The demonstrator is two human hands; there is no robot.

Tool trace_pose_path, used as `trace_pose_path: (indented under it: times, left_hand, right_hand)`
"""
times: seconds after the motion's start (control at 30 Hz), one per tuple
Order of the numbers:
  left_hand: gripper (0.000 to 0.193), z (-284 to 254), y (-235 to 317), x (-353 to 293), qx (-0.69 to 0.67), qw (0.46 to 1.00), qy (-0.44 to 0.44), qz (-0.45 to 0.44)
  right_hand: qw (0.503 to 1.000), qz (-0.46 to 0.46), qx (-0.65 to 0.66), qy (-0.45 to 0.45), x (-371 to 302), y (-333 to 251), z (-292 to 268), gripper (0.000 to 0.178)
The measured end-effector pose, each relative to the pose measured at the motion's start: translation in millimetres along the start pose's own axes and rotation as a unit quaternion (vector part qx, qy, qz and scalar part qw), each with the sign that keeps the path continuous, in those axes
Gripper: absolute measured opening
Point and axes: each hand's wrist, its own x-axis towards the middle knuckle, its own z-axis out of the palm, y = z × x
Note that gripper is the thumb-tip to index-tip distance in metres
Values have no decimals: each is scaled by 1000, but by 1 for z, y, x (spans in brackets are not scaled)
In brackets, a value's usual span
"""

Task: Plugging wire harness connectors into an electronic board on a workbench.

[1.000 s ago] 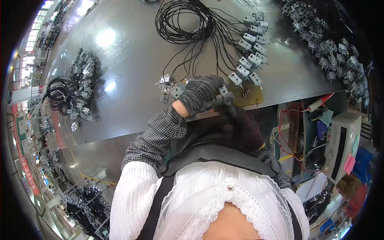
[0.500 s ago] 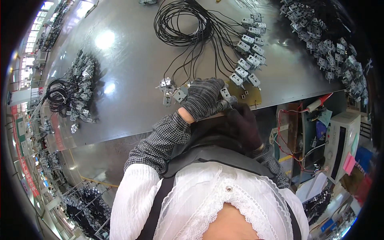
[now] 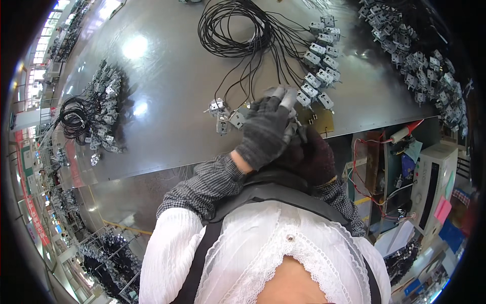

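My left hand (image 3: pixel 264 130), in a grey striped glove with pale fingertips, reaches over the table's near edge. Its fingers lean over a small silver metal lock-like part (image 3: pixel 292 114), mostly covered and seemingly gripped between thumb and fingers. Close against it on the right, my right hand (image 3: pixel 316 154) wears a dark maroon glove; its fingers are bent in and what they hold is hidden. Left of my left hand lie several similar metal parts (image 3: pixel 223 121) on thin black cables. A brownish-yellow plate (image 3: pixel 324 121) with small pins lies at the table edge beside both hands.
A coil of black cable (image 3: pixel 233 30) lies farther back, its ends running to rows of metal parts (image 3: pixel 319 66). More bundled parts sit at left (image 3: pixel 104 111) and far right (image 3: pixel 420 71). A beige instrument box (image 3: pixel 430 177) with red wires stands right, below the table edge.
My left hand has turned, its fingers now stretching farther forward over the metal part. My right hand has moved slightly right and closer to my left.
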Motion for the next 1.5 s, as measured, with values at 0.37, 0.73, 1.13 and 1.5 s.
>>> trace_pose_path:
  times: [0.37, 0.73, 1.13, 1.5]
  left_hand:
    - [78, -56, -55, -26, -109, 993, -17, -33]
    - [62, -33, -18, 8, -35, 994, -29, 99]
    - [64, 2, -24, -5, -58, 998, 5, 30]
    - [66, -23, -28, -8, -157, 988, -9, -2]
  right_hand:
    - [952, -48, -281, 109, 6, 2, 30, 37]
    - [956, -181, -221, 66, 18, -10, 35, 48]
    - [931, -266, -240, 67, 25, -22, 13, 45]
    - [911, -259, -299, 119, 23, -13, 18, 43]
